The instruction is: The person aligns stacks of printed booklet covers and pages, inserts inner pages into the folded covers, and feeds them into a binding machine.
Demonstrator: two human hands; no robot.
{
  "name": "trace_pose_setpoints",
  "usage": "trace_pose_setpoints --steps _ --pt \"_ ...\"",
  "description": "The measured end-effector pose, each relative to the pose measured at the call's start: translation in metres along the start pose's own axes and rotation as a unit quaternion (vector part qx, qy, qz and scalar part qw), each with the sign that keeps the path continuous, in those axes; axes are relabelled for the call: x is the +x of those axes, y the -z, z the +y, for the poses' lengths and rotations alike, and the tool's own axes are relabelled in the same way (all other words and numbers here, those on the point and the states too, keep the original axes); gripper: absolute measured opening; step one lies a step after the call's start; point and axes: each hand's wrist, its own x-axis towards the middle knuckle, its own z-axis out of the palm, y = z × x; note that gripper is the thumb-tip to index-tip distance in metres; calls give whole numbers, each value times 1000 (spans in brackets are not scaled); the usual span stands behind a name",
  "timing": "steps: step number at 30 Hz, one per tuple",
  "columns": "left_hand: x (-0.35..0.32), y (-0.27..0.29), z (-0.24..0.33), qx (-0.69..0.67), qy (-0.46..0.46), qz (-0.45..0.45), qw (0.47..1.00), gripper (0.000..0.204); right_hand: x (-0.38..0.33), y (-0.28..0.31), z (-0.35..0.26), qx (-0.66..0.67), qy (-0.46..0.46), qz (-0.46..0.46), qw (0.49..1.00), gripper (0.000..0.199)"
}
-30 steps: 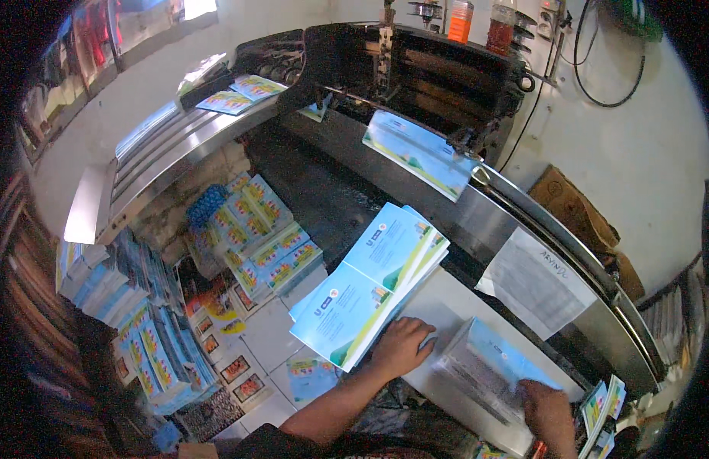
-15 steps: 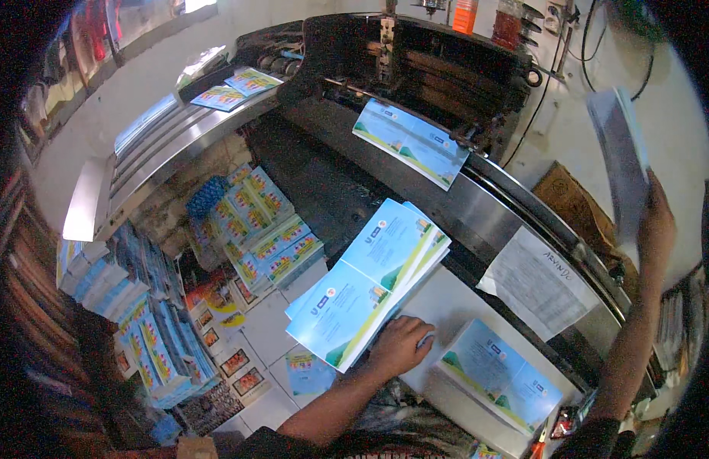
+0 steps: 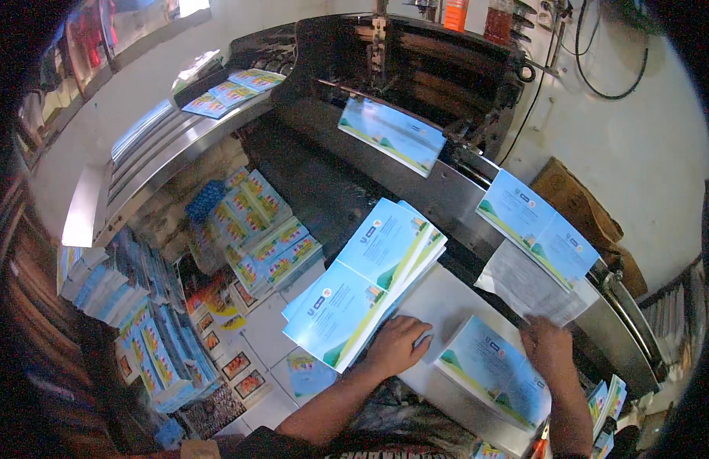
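My left hand (image 3: 399, 346) is curled at the near edge of a stack of blue printed sheets (image 3: 369, 279). A small pale-blue thing shows at its fingertips, too small to name. My right hand (image 3: 549, 340) hangs bent over the far end of a second stack of the same sheets (image 3: 488, 371); its fingers are blurred. Beyond it, a blue folded sheet (image 3: 539, 223) straddles the metal rail (image 3: 469, 180) of a long machine. Farther left on that rail hangs another such sheet (image 3: 392, 134).
A handwritten paper (image 3: 515, 287) is fixed to the machine's front. Bundled booklets (image 3: 266, 229) and tall piles (image 3: 151, 336) stand low on the left. Booklets (image 3: 236, 92) lie on a slatted metal chute (image 3: 186, 153). A brown cardboard piece (image 3: 591, 222) leans behind the rail.
My right hand has come down from the upper right, and the sheet it held raised is now over the rail. The other hanging sheet has shifted slightly left. My left hand stays put.
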Motion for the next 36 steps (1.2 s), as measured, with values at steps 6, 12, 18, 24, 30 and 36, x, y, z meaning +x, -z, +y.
trace_pose_setpoints --steps 6,12,18,24,30,36 --pt "1 -3 5 27 -7 13 1000 24 -98 0 -46 13 20 -103 994 80" --pt "0 -5 4 27 -12 16 999 24 -108 -10 -45 23 -11 -132 991 75" --pt "1 -5 3 42 -20 24 999 23 -92 29 -33 87 -24 -176 980 43" --pt "2 -4 0 22 9 -1 1000 27 -55 75 19 -41 -108 -79 990 34" --pt "-1 -4 -2 34 14 -10 999 27 42 143 111 10 -140 168 976 37" --pt "2 -6 -1 14 6 -5 1000 25 140 99 100 -106 -56 369 922 48"
